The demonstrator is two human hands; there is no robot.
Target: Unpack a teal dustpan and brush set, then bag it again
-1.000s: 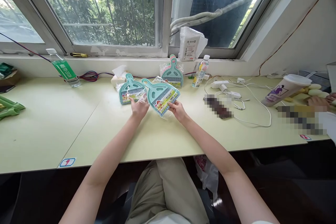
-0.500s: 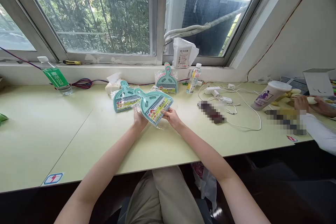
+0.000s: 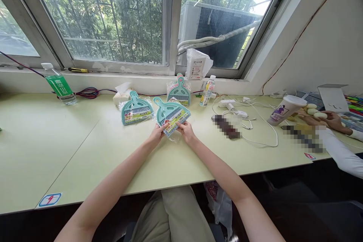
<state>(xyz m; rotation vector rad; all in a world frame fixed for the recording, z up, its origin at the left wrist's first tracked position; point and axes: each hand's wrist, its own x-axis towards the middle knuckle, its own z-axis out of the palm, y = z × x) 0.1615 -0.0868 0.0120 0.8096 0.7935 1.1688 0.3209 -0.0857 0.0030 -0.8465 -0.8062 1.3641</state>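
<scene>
Both hands gripping a bagged dustpan set at its lower edge, mid-desk.

The left hand (image 3: 157, 135) and right hand (image 3: 185, 131) are pinching the set (image 3: 170, 115) through its clear wrapper, just over the desk (image 3: 85, 147). It is judged light; stiff plastic inside, slippery crinkling film outside. The rigid pan edge is offering the firmest hold. A second set (image 3: 136, 111) is lying just beside.
</scene>
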